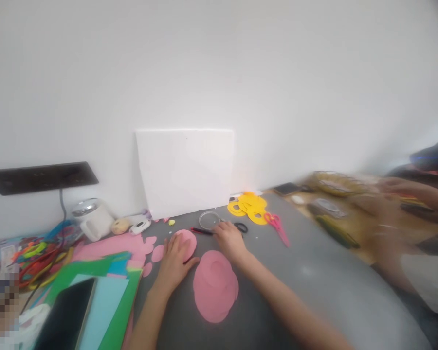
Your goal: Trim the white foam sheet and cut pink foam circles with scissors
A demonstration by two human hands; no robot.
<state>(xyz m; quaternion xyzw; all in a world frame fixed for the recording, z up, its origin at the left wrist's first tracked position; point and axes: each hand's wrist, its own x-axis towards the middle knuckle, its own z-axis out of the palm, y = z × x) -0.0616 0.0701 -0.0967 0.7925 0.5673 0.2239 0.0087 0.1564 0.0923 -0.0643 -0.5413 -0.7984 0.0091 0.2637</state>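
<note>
My left hand (175,262) lies with fingers spread on a pink paper circle (188,240). Smaller pink paper pieces (157,253) are scattered just left of it. The fingers of my right hand (229,239) close on the near end of a dark pen with a red tip (202,231); their exact grip is partly hidden. Black scissor handles (242,227) show beside that hand. Behind the fingers is a clear round ring (209,220). Between my forearms sits an overlapping stack of larger pink paper circles (215,296).
Yellow paper rings (250,208) and pink scissors (277,227) lie to the right. A white board (186,170) leans on the wall. On the left are coloured sheets (104,301), a phone (66,316) and a white mug (97,221). Another person's arm (390,228) is blurred at right.
</note>
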